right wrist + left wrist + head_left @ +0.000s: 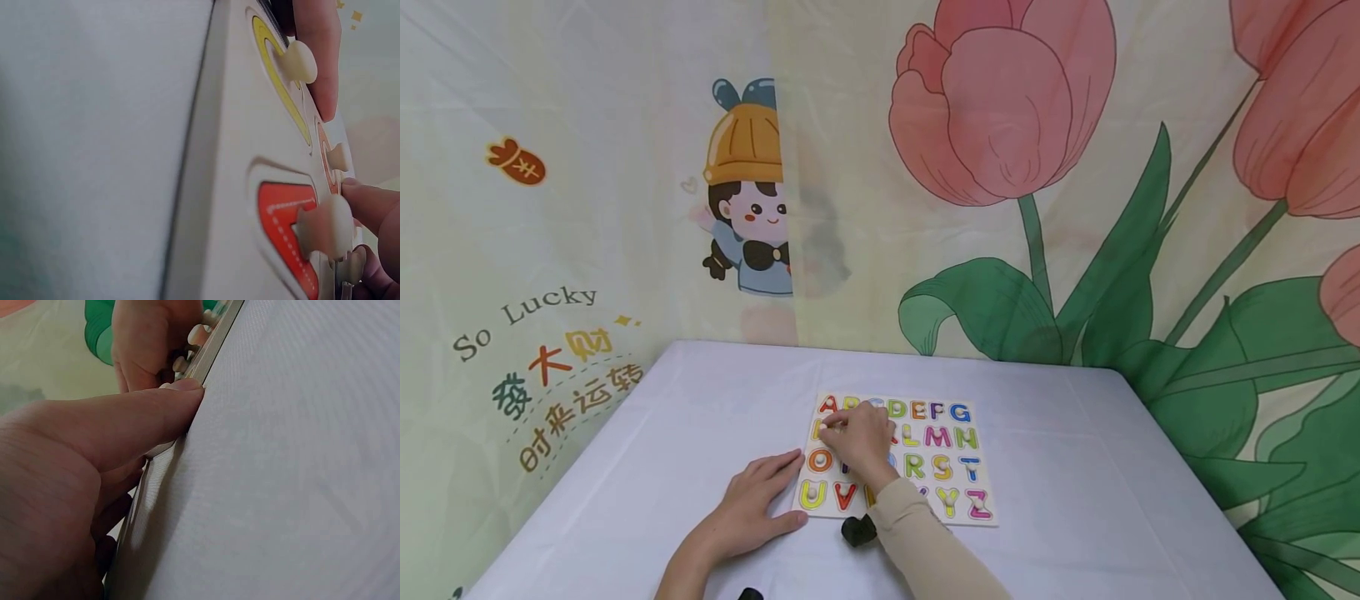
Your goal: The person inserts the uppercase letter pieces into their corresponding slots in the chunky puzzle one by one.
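Note:
A white alphabet puzzle board (887, 518) lies flat, with colored letter pieces that carry round knobs. Over the left end of its second row, my right hand (862, 437) pinches a yellowish letter piece (816, 431), mostly covered by the fingers. Beside the board, my left hand (748, 508) rests on the table with fingers extended, fingertips and thumb at the board's left edge. In the left wrist view, the thumb (144, 419) touches that edge. A red V piece (284, 228) and a yellow U piece (275, 69) show up close in the right wrist view.
A white cloth covers the table (1060, 467). A black object (858, 531) sits at my right wrist, and another black bit (750, 594) shows at the bottom edge. Behind the table hangs a printed curtain (842, 100) with tulips and a cartoon figure.

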{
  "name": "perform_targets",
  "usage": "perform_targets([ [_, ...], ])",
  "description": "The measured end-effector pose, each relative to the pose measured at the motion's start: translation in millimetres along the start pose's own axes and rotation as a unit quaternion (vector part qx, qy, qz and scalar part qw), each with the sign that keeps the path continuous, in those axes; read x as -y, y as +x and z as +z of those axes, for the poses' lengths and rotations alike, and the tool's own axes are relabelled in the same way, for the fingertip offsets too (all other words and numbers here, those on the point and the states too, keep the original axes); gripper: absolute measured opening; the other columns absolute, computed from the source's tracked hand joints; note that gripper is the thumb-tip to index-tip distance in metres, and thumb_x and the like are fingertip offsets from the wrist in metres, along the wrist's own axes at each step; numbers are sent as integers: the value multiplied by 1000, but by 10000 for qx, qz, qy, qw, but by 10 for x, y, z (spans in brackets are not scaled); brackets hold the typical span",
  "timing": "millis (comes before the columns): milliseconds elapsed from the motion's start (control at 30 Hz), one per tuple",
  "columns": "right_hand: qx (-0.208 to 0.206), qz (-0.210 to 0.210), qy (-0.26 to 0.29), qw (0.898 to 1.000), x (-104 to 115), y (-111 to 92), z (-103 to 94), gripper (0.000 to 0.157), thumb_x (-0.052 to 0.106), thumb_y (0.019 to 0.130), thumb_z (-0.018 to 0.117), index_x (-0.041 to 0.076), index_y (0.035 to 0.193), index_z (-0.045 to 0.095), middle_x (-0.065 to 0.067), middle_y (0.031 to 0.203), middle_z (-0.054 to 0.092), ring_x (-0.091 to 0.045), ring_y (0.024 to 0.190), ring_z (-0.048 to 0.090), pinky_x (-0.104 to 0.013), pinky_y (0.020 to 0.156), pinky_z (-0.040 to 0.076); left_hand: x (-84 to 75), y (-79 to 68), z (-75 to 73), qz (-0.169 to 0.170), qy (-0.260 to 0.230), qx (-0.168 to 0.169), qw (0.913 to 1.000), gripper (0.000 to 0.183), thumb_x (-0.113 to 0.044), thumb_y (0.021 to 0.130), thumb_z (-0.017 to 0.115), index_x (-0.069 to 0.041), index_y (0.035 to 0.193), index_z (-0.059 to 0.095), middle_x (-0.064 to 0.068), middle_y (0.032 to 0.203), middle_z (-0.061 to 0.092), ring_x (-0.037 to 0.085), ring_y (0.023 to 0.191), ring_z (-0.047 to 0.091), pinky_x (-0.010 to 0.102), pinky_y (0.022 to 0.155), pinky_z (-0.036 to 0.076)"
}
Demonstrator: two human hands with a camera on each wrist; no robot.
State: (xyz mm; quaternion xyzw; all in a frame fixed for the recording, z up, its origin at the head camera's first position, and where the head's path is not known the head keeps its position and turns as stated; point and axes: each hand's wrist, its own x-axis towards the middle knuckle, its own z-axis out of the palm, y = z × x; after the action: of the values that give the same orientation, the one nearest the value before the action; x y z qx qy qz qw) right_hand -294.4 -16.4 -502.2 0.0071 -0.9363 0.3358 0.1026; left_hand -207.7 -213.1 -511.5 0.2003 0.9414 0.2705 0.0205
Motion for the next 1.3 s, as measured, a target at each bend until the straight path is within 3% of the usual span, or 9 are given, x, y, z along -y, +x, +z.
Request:
perform_targets([
  [333, 365, -151, 262, 9989, -75, -40, -172, 14, 30, 88, 88, 24, 100, 86, 3, 93, 59, -23, 95, 47, -50, 94, 37, -17, 17, 49, 84, 10, -10, 10000, 87, -59, 91, 76, -15, 161, 48, 1, 166, 43, 31, 151, 38, 64, 115, 33],
  [500, 899, -257, 756, 9927, -153, -42, -321, 19, 25, 90, 85, 21, 109, 85, 0, 101, 60, -19, 98, 50, -39, 88, 44, -3, 14, 58, 84, 74, -8, 9999, 88, -58, 91, 76, -15, 161, 48, 0, 166, 43, 30, 151, 38, 63, 116, 33],
  [633, 1214, -696, 909, 9860, -273, 0, -465, 23, 23, 93, 83, 17, 115, 84, -4, 110, 64, -19, 97, 55, -34, 81, 49, 0, -7, 57, 90, 127, -40, 9999, 88, -57, 91, 77, -14, 161, 48, 1, 166, 44, 30, 150, 39, 62, 115, 35],
  [767, 1263, -999, 793, 9838, -388, 32, -705, 25, 24, 94, 84, 16, 118, 83, -7, 117, 66, -26, 107, 60, -43, 91, 52, 1, -17, 44, 56, 58, -40, 10000, 89, -58, 90, 78, -15, 162, 48, 1, 166, 44, 30, 150, 39, 62, 115, 34],
  [933, 1290, -882, 704, 9852, -586, 15, -1077, 31, 26, 95, 83, 16, 124, 81, -12, 125, 64, -35, 119, 59, -51, 96, 52, 26, -44, 44, -56, -14, -16, 10000, 90, -58, 89, 79, -16, 162, 47, -1, 167, 42, 30, 151, 37, 64, 117, 32],
  [1133, 914, -841, 352, 9916, -924, -65, -1522, 33, 24, 93, 84, 17, 125, 80, -8, 122, 65, -34, 120, 60, -52, 97, 55, 21, -82, 12, -32, -98, 11, 9999, 90, -57, 90, 79, -14, 162, 47, 0, 167, 42, 31, 151, 37, 64, 117, 32],
  [1300, 758, -849, 41, 9935, -1210, -221, -1897, 38, 20, 93, 84, 12, 130, 77, -10, 124, 65, -37, 121, 61, -57, 100, 56, -2, -93, -109, -22, 50, 73, 10000, 88, -53, 90, 80, -13, 161, 47, 2, 167, 43, 32, 150, 39, 64, 116, 34],
])
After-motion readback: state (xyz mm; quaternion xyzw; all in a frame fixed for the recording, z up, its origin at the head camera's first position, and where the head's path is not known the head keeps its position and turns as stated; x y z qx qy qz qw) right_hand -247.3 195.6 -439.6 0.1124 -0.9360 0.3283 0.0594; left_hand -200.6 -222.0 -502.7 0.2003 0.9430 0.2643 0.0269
